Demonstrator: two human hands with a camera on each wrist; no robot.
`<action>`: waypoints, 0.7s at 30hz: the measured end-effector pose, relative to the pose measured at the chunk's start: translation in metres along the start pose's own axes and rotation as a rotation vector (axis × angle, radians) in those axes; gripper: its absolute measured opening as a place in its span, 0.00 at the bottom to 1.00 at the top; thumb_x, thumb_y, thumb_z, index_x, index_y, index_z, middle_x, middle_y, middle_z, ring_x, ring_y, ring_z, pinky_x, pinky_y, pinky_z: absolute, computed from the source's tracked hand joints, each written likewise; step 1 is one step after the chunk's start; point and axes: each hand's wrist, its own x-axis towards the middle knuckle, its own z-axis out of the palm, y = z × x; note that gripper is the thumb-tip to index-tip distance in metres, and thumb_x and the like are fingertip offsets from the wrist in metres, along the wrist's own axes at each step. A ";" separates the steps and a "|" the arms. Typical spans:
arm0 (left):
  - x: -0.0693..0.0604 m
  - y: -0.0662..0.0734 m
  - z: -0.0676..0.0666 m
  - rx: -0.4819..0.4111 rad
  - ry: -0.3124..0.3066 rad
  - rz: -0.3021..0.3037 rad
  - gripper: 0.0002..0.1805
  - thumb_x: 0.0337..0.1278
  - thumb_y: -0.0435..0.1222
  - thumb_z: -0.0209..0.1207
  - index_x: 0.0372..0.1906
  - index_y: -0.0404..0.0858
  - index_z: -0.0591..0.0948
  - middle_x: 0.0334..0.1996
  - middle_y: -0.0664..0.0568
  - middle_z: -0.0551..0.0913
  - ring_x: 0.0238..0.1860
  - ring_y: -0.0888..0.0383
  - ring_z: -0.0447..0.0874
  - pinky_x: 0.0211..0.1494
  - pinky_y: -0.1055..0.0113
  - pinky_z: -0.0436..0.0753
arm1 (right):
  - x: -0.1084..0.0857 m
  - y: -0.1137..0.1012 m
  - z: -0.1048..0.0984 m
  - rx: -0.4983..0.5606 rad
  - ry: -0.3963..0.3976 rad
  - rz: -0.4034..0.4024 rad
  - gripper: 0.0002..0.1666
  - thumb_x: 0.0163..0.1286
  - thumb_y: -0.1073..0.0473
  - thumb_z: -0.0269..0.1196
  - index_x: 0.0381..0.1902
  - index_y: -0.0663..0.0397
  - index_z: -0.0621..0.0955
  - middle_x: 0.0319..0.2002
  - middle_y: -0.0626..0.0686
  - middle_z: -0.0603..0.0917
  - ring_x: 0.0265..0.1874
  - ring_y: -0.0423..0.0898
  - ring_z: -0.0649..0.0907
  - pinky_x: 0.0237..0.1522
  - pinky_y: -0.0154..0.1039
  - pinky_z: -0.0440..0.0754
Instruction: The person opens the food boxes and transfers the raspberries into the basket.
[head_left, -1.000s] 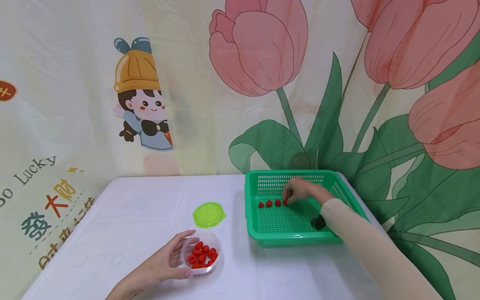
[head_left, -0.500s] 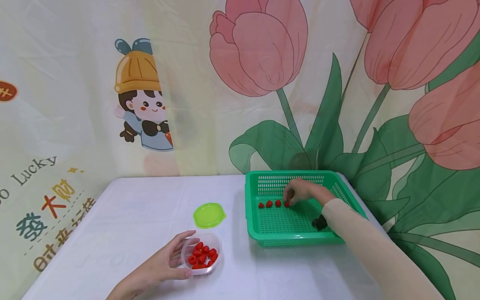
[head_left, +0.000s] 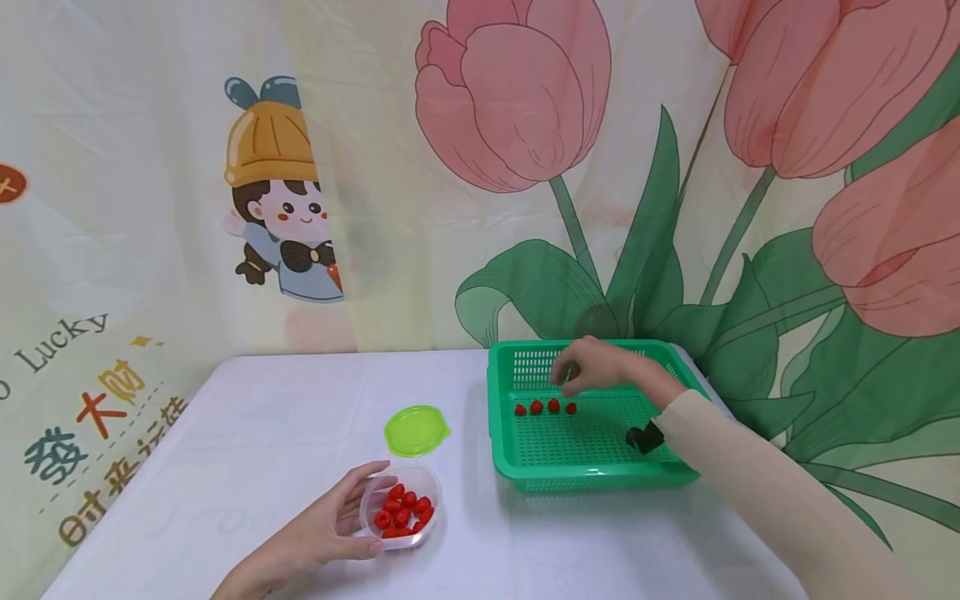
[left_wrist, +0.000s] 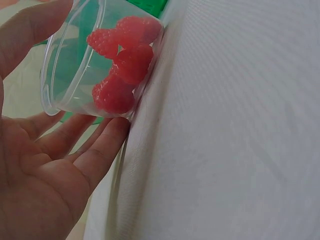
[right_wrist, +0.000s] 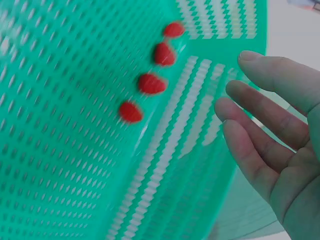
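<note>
The left hand point(head_left: 330, 521) curls its thumb and fingers round a clear round container point(head_left: 437, 500) on the table; the left wrist view shows the container point(left_wrist: 75, 100) with red raspberries point(left_wrist: 134, 62) inside. Above the back part of a green basket point(head_left: 592, 472) is the right hand point(head_left: 600, 367), fingers apart with nothing between them. In the right wrist view the right hand point(right_wrist: 280, 135) hangs beside the basket's slotted wall. Several raspberries point(right_wrist: 152, 83) lie in a row on the basket floor, near its back wall.
A bright green lid point(head_left: 416, 431) lies on the white table point(head_left: 262, 442) behind the container and left of the basket. A patterned cloth point(head_left: 390, 167) with tulips and a cartoon figure hangs behind the table. A black device point(head_left: 645, 437) sits at the right wrist.
The right hand has let go of the raspberry at the row's right end and risen slightly up and to the left. The left hand and container stay in place.
</note>
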 end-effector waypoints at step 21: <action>-0.002 0.004 0.002 0.005 0.009 -0.015 0.51 0.62 0.33 0.73 0.83 0.44 0.55 0.81 0.36 0.61 0.81 0.32 0.56 0.66 0.80 0.74 | 0.020 -0.129 0.056 0.043 0.030 -0.188 0.13 0.70 0.61 0.75 0.51 0.49 0.90 0.44 0.42 0.90 0.36 0.36 0.86 0.43 0.30 0.86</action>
